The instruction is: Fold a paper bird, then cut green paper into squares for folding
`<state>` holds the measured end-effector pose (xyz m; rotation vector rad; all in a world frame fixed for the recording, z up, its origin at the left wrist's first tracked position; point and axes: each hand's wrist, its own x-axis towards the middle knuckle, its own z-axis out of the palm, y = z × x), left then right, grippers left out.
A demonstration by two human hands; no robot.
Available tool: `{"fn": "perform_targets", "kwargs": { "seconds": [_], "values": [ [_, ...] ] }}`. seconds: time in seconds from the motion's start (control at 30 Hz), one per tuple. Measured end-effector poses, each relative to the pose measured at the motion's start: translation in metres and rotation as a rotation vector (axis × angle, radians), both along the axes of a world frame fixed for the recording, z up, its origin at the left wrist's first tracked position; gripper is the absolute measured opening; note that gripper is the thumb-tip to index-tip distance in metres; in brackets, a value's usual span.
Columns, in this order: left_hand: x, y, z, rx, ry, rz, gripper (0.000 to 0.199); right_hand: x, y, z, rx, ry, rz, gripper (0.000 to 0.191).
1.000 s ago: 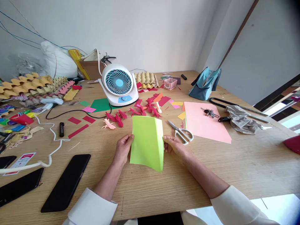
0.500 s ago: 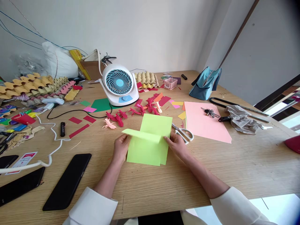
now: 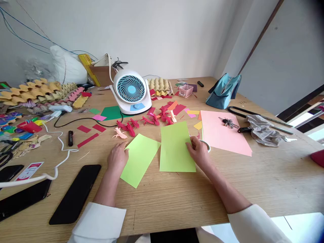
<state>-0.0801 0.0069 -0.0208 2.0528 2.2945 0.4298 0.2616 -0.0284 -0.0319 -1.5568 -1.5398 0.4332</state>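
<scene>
Two light green sheets of paper lie apart on the wooden table in front of me. The left sheet is turned at a slant, its upper left edge at the fingers of my left hand, which are closed on that edge. Standing nearly straight to me, the right sheet touches the left one near a corner. My right hand pinches its right edge between thumb and fingers. Beneath and behind that hand are scissors, mostly hidden. Beyond the sheets sit several folded red paper figures and a pale pink one.
A white fan stands behind the figures. Pink paper with keys on it lies to the right, near a blue bag. A black phone, a marker and a white cable are on the left.
The green sheets, overlapping and one curled over before, are now separated and flat. My left hand moved left with one sheet; my right hand shifted slightly right with the other.
</scene>
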Motion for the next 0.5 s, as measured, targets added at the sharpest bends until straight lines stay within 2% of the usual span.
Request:
{"fn": "perform_targets", "kwargs": {
  "seconds": [0.07,0.17,0.33,0.4,0.5],
  "values": [
    [0.006,-0.003,0.003,0.053,0.092,-0.037,0.044,-0.001,0.000,-0.002,0.004,-0.022,-0.010,0.011],
    [0.027,-0.011,0.001,0.066,0.087,-0.174,0.043,-0.001,0.001,-0.004,0.014,-0.031,-0.020,0.011],
    [0.071,-0.033,-0.014,-0.105,0.116,-0.391,0.058,0.000,0.001,-0.006,0.030,0.007,-0.038,0.012],
    [0.078,-0.038,-0.017,-0.193,0.119,-0.413,0.060,0.001,0.001,-0.006,0.035,0.039,-0.057,0.012],
    [0.076,-0.040,-0.014,-0.250,0.099,-0.431,0.058,0.002,0.001,-0.005,0.048,0.073,-0.065,0.014]
  ]
}}
